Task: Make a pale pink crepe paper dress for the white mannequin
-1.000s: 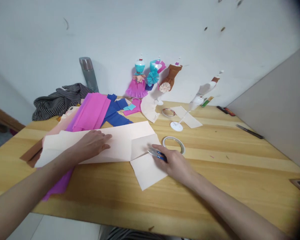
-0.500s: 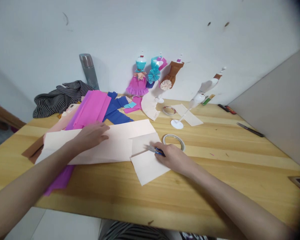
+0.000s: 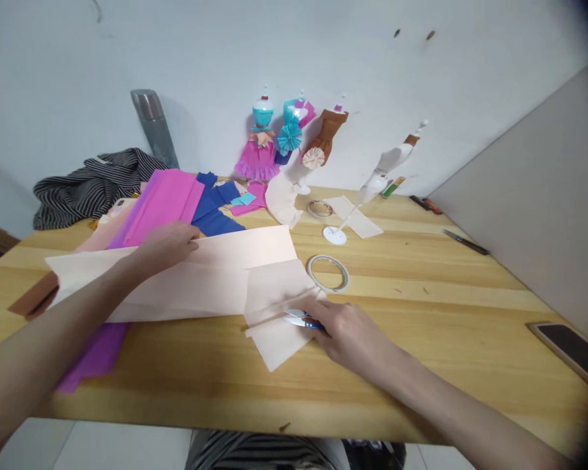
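Observation:
A long pale pink sheet of crepe paper (image 3: 215, 274) lies across the table. At its upper edge, my left hand (image 3: 172, 243) is closed with curled fingers on the paper. My right hand (image 3: 347, 333) grips small blue-handled thread snips (image 3: 301, 320), their blades pointing left and slightly apart. Under the blades is a smaller pale piece of paper (image 3: 274, 346), near the right end of the long sheet. Just beyond my right hand lies a roll of white tape (image 3: 345, 277). The snips' handles are mostly hidden in my fingers.
Bright pink paper (image 3: 169, 202) and blue pieces (image 3: 220, 219) are heaped behind my left hand. A bare white mannequin stand (image 3: 334, 235) leans beyond the tape; dressed mannequins (image 3: 257, 156) stand by the wall. A cutter knife (image 3: 465, 241) and phone (image 3: 568, 352) lie right.
My right hand has moved lower with the snips, whose blades now show apart. The small pale paper has shifted and creased. My left hand's fingers have curled in at the sheet's edge.

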Tool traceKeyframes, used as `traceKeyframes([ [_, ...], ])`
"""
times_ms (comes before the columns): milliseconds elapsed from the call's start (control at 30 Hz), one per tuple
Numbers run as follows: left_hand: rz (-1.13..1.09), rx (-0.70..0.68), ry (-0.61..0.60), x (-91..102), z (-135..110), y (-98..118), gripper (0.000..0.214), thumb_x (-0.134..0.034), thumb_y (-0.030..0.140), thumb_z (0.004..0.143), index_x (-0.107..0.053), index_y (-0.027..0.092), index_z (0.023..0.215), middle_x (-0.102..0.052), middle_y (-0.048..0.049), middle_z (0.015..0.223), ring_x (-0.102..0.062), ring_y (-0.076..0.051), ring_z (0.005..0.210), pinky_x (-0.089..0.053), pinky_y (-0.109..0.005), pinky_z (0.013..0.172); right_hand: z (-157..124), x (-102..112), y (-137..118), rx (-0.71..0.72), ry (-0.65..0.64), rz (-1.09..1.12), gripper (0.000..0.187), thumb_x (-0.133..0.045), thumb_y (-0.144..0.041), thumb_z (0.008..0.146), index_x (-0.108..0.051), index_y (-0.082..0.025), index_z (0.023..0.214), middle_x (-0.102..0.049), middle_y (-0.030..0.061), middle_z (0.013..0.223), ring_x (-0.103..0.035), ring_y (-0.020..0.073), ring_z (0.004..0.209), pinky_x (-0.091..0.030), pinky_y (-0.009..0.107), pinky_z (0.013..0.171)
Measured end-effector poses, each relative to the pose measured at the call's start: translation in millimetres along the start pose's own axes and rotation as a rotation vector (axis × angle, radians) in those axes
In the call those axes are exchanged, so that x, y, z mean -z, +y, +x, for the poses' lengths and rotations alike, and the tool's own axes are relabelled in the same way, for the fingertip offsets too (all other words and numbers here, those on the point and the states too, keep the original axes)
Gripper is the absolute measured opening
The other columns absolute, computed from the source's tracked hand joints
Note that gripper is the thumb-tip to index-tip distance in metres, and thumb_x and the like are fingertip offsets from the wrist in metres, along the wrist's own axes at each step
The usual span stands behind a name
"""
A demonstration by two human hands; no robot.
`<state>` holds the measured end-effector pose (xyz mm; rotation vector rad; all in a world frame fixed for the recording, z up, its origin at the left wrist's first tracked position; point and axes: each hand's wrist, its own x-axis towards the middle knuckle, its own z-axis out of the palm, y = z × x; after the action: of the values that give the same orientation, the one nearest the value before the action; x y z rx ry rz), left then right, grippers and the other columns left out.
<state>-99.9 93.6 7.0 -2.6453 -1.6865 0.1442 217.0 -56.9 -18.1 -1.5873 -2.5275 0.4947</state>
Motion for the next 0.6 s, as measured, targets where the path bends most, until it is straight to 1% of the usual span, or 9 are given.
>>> traceKeyframes([
  [67, 0.029, 0.031, 0.027, 14.7, -4.5, 3.4, 0.023, -0.04, 0.027, 0.086, -0.06, 0.018, 0.078, -0.068, -0.0091, 0.084, -0.062, -0.024, 0.08, -0.033, -0.029, 0.057, -3.5, -1.4, 0.2, 0.005, 0.006, -0.001, 0.029, -0.049, -0.005, 0.078, -0.063, -0.018, 0.1, -0.07, 0.0075, 0.083, -0.062, 0.0189, 0.069, -0.034, 0.025, 0.058],
  [133, 0.096, 0.062, 0.073, 28.8, -9.0, 6.5, 0.025, -0.038, 0.028, 0.087, -0.059, 0.018, 0.078, -0.067, -0.0093, 0.084, -0.061, -0.025, 0.082, -0.032, -0.029, 0.058, -5.9, -2.3, -0.5, -0.004, -0.001, -0.012, 0.021, -0.049, -0.005, 0.077, -0.062, -0.017, 0.089, -0.068, 0.007, 0.077, -0.06, 0.0178, 0.065, -0.031, 0.025, 0.056],
  [233, 0.224, 0.092, 0.15, 41.2, -14.2, 9.3, 0.029, -0.035, 0.028, 0.09, -0.058, 0.017, 0.077, -0.066, -0.0102, 0.087, -0.06, -0.026, 0.086, -0.031, -0.029, 0.058, -7.9, -4.2, -3.1, -0.024, -0.026, 0.003, 0.016, -0.047, -0.005, 0.077, -0.058, -0.016, 0.081, -0.065, 0.0062, 0.074, -0.057, 0.0159, 0.061, -0.029, 0.025, 0.055],
  [300, 0.287, 0.07, 0.183, 40.8, -16.3, 9.4, 0.031, -0.033, 0.027, 0.092, -0.059, 0.016, 0.079, -0.065, -0.0106, 0.086, -0.06, -0.027, 0.088, -0.031, -0.03, 0.058, -8.8, -6.6, -5.1, -0.025, -0.047, 0.019, 0.016, -0.047, -0.004, 0.077, -0.057, -0.016, 0.08, -0.064, 0.0056, 0.073, -0.056, 0.0151, 0.061, -0.029, 0.025, 0.055],
  [467, 0.412, -0.011, 0.225, 30.0, -22.6, 6.7, 0.03, -0.032, 0.021, 0.094, -0.059, 0.015, 0.082, -0.063, -0.0103, 0.082, -0.057, -0.025, 0.083, -0.031, -0.031, 0.06, -11.5, -14.5, -7.4, 0.021, -0.079, 0.038, 0.017, -0.049, -0.004, 0.073, -0.059, -0.016, 0.08, -0.066, 0.006, 0.075, -0.057, 0.0159, 0.064, -0.031, 0.026, 0.056],
  [533, 0.489, -0.043, 0.273, 33.1, -28.2, 6.3, 0.032, -0.029, 0.013, 0.094, -0.059, 0.015, 0.082, -0.061, -0.0105, 0.082, -0.053, -0.023, 0.081, -0.031, -0.031, 0.061, -13.1, -16.8, -7.5, 0.03, -0.09, 0.025, 0.02, -0.048, -0.005, 0.073, -0.061, -0.017, 0.083, -0.067, 0.0063, 0.076, -0.058, 0.0168, 0.064, -0.032, 0.026, 0.056],
  [600, 0.563, -0.062, 0.337, 41.5, -34.9, 7.1, 0.036, -0.024, 0.007, 0.093, -0.057, 0.015, 0.081, -0.058, -0.0102, 0.081, -0.048, -0.021, 0.078, -0.03, -0.031, 0.06, -14.5, -18.4, -7.8, 0.045, -0.092, 0.029, 0.028, -0.048, -0.005, 0.073, -0.063, -0.017, 0.093, -0.069, 0.0076, 0.081, -0.06, 0.0178, 0.066, -0.034, 0.027, 0.057],
])
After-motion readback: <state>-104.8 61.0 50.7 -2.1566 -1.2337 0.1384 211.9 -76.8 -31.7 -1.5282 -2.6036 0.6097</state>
